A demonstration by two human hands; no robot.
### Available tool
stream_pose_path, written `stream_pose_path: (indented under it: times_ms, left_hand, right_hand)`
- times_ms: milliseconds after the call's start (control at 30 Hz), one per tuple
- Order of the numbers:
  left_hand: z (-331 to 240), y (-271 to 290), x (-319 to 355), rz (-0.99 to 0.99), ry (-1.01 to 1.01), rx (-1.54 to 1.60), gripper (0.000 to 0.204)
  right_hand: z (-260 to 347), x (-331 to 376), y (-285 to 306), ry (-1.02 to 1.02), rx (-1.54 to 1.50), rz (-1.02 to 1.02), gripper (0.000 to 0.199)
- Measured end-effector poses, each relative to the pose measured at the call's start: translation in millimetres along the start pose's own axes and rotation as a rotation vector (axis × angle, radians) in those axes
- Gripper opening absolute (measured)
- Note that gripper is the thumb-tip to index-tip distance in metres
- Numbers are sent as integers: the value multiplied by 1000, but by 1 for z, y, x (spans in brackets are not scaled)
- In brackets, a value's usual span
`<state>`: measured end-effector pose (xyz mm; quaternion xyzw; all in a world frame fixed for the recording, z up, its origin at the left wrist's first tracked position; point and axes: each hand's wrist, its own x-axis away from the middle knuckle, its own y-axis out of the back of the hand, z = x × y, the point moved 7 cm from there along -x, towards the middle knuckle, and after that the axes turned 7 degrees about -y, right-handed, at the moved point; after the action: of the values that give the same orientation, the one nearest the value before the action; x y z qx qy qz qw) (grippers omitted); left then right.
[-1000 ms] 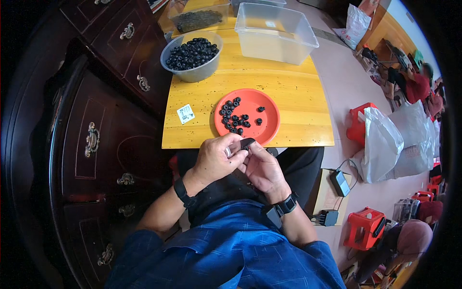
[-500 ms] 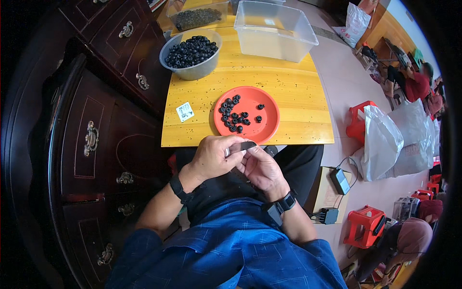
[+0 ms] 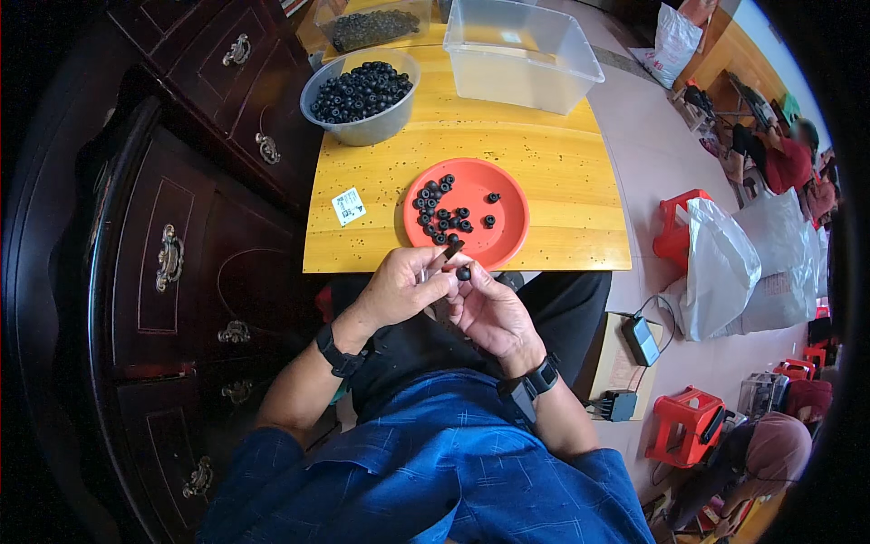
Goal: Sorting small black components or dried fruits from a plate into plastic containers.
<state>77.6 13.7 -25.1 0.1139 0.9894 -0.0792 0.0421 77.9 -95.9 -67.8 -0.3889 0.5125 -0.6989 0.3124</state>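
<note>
My left hand (image 3: 403, 290) is closed on a small dark flat blade (image 3: 452, 252), which tilts up from the fingers over the near rim of the red plate. Close beside it, my right hand (image 3: 498, 325) pinches a small round black piece (image 3: 464, 273) between thumb and fingertips. Both hands are just in front of the table's near edge, almost touching. On the red plate (image 3: 503, 238) lie several black ring-like pieces (image 3: 443, 214), mostly on its left half, with two apart on the right (image 3: 490, 220). My left fingers partly hide the blade's lower end.
A round translucent tub (image 3: 370, 132) heaped with black pieces stands at the table's back left. Behind it is a clear bin (image 3: 376, 30) of dark bits; a large clear bin (image 3: 526, 77) stands to the right. A white label (image 3: 348, 207) lies left of the plate. Dark drawers (image 3: 195, 263) rise at left.
The blade, earlier lying across toward my right fingertips, has swung upward and away from them. The round black piece now shows at my right fingertips.
</note>
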Motion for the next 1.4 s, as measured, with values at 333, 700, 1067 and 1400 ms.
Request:
stream_pose_path:
  times_ms: [333, 700, 1067, 1400]
  left_hand:
    - [-37, 2, -3, -36, -210, -876, 27]
    - [-39, -5, -8, 7, -335, -1046, 40]
    - [-35, -5, -6, -3, -330, -1045, 37]
    - [-47, -8, -12, -33, -395, -994, 40]
  right_hand:
    - [2, -2, 11, 14, -63, -69, 26]
    - [5, -2, 12, 72, 48, -30, 24]
    - [9, -6, 9, 96, 39, -81, 10]
    - [8, -6, 5, 56, 110, -121, 18]
